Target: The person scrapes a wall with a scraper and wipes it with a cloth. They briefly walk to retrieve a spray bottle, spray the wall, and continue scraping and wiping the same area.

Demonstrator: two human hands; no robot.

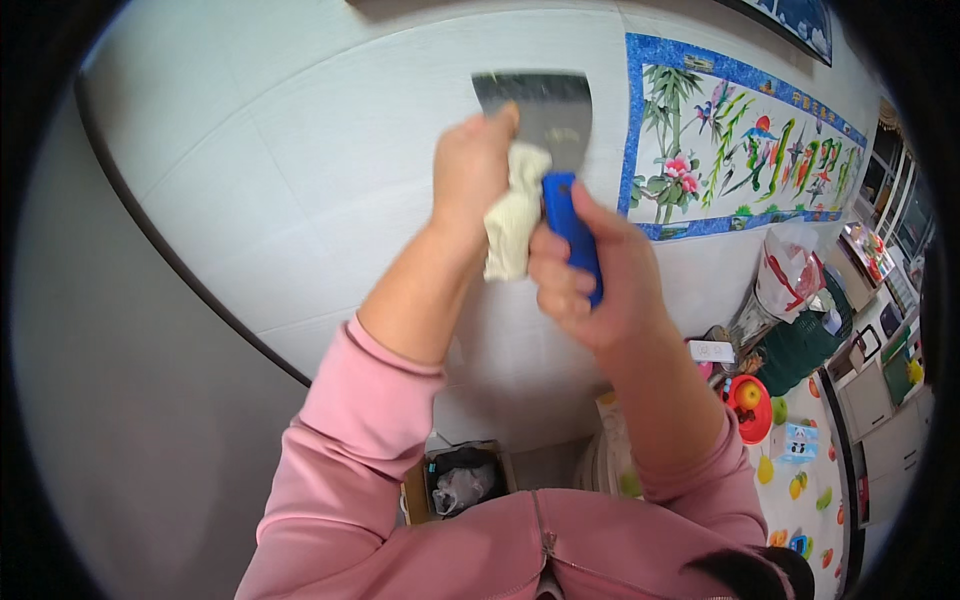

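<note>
A putty knife with a broad metal blade and a blue handle is held up before a pale wall. My right hand is closed around the blue handle. A cream-coloured cloth, perhaps a knitted glove, hangs from my left hand, whose fingers are bunched at the left side of the blade. The blade bears a few light marks. Blur hides whether my left fingertips touch the metal.
On the wall at right hangs a blue-bordered picture. Lower right, a table with a fruit-print cover bears a red bowl, a tissue pack and a green basket. Below stands an open box with plastic bags.
</note>
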